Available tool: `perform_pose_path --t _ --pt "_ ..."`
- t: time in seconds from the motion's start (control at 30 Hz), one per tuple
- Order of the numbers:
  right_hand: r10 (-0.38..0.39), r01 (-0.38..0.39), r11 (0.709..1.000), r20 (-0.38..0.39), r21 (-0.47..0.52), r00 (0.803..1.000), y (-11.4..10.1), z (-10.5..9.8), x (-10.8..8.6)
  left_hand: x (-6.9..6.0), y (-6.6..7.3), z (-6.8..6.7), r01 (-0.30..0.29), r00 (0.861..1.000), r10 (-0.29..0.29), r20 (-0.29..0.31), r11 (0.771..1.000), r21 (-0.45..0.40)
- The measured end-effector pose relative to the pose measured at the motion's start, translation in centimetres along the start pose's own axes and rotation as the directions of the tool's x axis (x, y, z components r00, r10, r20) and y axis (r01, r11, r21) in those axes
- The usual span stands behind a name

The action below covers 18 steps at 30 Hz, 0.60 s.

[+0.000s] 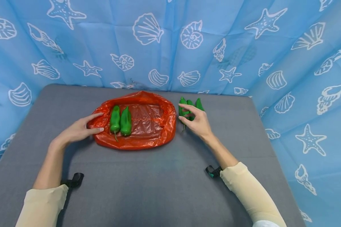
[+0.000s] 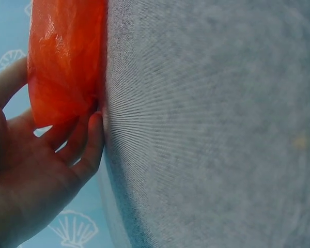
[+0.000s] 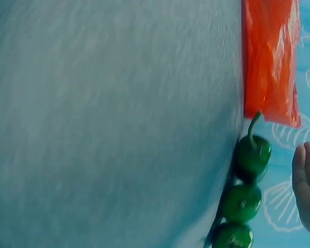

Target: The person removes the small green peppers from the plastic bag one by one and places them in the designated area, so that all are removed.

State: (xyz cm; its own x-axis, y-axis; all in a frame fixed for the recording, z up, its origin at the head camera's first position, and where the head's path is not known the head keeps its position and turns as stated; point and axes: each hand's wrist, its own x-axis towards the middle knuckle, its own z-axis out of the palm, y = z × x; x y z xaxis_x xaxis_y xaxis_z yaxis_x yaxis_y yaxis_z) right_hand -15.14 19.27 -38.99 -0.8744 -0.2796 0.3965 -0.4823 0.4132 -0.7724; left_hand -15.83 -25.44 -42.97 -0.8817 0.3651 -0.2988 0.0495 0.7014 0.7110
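Note:
A red plastic bag [image 1: 167, 132] lies spread wide with its rim rolled, like a shallow tray. Two green peppers [image 1: 126, 121] lie side by side at its left end. My left hand [image 1: 78, 130] touches the bag's left rim, thumb and fingers spread apart. In the left wrist view, its fingers [image 2: 93, 142] rest against the bag's side [image 2: 67, 62]. To the right of the bag, three green peppers [image 1: 199, 104] lie in a row, partly hidden by my right hand [image 1: 198, 122]. That hand hovers over them with thumb and fingers parted, apart from the peppers [image 3: 252, 157] in the right wrist view.
Everything lies on a grey cloth-covered table [image 1: 142, 186]. A blue curtain [image 1: 164, 56] with white shell and starfish prints hangs behind the table and along its sides. Each wrist wears a black strap with a small camera [image 1: 77, 179].

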Motion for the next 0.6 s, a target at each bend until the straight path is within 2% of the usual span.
perform_pose_path --t 0.27,0.43,0.6 --pt "0.012 -0.017 0.997 0.066 0.078 0.998 -1.0 1.7 0.3 -0.1 0.1 0.0 0.014 1.0 -0.014 0.011 1.0 -0.026" --pt "0.018 -0.026 0.995 0.08 0.098 0.997 -1.5 2.5 0.4 -0.1 0.2 -0.1 0.027 0.999 -0.025 0.031 0.999 -0.047" --pt "0.004 -0.014 0.994 0.09 0.111 0.996 -0.7 3.7 0.6 -0.2 0.3 -0.2 0.033 0.999 -0.031 0.026 0.998 -0.05"
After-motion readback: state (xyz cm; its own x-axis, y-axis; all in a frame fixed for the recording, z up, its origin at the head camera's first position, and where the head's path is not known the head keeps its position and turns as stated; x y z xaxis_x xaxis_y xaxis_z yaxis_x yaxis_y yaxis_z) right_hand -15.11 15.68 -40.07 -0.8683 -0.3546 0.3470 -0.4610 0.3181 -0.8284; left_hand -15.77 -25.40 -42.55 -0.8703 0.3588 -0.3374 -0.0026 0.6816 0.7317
